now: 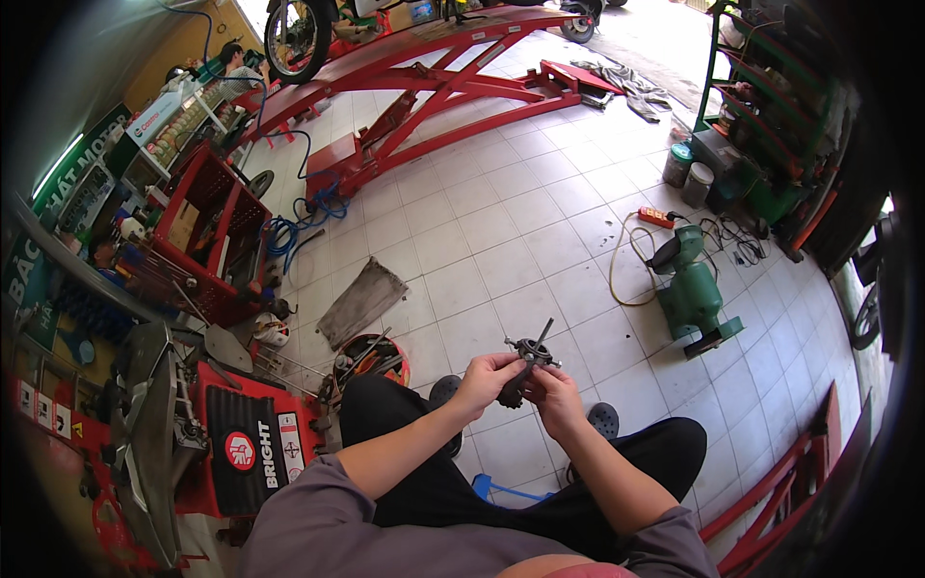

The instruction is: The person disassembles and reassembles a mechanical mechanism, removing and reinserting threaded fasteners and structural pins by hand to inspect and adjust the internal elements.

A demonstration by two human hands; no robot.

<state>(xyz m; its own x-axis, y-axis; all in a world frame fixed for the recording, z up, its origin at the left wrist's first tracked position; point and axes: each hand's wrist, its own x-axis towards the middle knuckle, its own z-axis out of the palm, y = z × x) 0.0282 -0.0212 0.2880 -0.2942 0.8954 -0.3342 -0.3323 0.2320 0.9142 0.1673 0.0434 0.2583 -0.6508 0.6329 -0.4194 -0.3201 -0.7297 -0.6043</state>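
Between my knees, in front of me, I hold a dark metal part (528, 354) with a ring-shaped top, small silver fittings at its sides and a thin rod sticking up from it. My left hand (489, 378) grips it from the left with fingers closed on it. My right hand (555, 393) grips it from the right, thumb and fingers pressed to it. Its underside is partly hidden by my fingers. Just left of my knees sits a round red bin (400, 364) of tools.
A red scissor lift (414, 144) carries a motorbike. At left stand a red tool cart (222, 246) and red machine (251, 453); a person (241, 82) is behind. A grey cloth (361, 299) lies ahead. At right are a green grinder (694, 294), shelves (771, 125) and red frames (790, 482).
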